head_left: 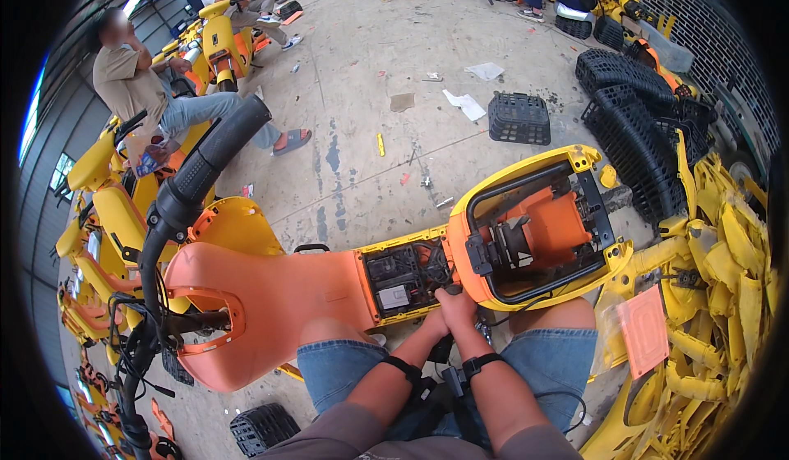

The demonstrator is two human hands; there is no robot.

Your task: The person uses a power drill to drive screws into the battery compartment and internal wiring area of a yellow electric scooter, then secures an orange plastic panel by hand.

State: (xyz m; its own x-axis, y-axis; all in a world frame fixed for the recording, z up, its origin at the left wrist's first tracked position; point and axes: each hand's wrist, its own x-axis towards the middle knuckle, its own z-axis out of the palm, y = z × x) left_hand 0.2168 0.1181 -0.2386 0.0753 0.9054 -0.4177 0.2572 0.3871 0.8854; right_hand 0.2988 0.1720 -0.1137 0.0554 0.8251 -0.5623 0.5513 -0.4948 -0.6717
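Observation:
A partly stripped orange and yellow electric scooter (271, 283) lies across in front of me, between my knees and the far floor. Both hands meet at the near edge of its open floor compartment (408, 275), where dark wires and a pale box-shaped part show. My right hand (458, 307) is closed at the compartment's rear end, by the yellow seat frame (475, 296); a small dark thing shows at its fingers, too unclear to name. Against it rests my left hand (433, 324), its fingers mostly hidden. Inside the seat frame sits an orange inner part (546, 226).
Handlebars (185, 189) rise at the left. Yellow plastic panels (707, 296) are heaped at my right, with an orange flat piece (643, 330) on them. Black crates (519, 118) lie beyond the scooter. A seated person (131, 74) is among other scooters at the left.

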